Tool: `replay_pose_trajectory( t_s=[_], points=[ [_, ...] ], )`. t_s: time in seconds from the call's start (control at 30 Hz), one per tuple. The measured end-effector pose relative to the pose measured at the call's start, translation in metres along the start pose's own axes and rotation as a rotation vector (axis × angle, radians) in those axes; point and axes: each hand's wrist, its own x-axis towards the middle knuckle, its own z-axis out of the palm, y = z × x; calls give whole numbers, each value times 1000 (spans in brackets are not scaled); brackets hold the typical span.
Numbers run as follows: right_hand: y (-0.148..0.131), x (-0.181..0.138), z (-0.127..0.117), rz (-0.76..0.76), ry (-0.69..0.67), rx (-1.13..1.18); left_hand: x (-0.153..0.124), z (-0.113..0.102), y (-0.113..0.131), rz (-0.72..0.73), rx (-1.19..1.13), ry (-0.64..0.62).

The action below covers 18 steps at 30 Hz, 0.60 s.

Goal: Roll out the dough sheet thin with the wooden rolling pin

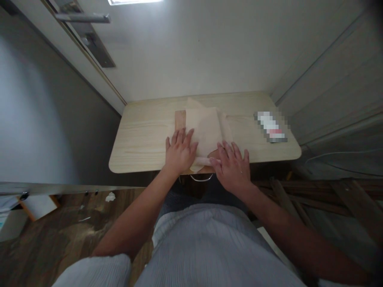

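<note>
A beige sheet of paper or thin cloth (206,127) lies folded over a flat brown board (180,118) on a small light wooden table (143,135). My left hand (179,150) rests flat on the sheet's near left corner, fingers stretched out. My right hand (232,166) lies at the sheet's near edge, fingers extended, its thumb and forefinger touching a rolled or folded strip of the sheet near the table's front edge.
A blurred white and red object (271,126) lies at the table's right end. A white door with a metal handle (82,18) stands behind on the left. Wooden slats (314,195) lie on the floor at right. A scrap (110,196) lies on the floor.
</note>
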Motion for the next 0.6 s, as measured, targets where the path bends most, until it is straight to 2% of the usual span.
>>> replay_pose_trajectory(
  t_s=[0.6],
  points=[
    [-10, -42, -6, -57, 77, 86, -55, -9, 7, 5, 37, 23]
  ],
)
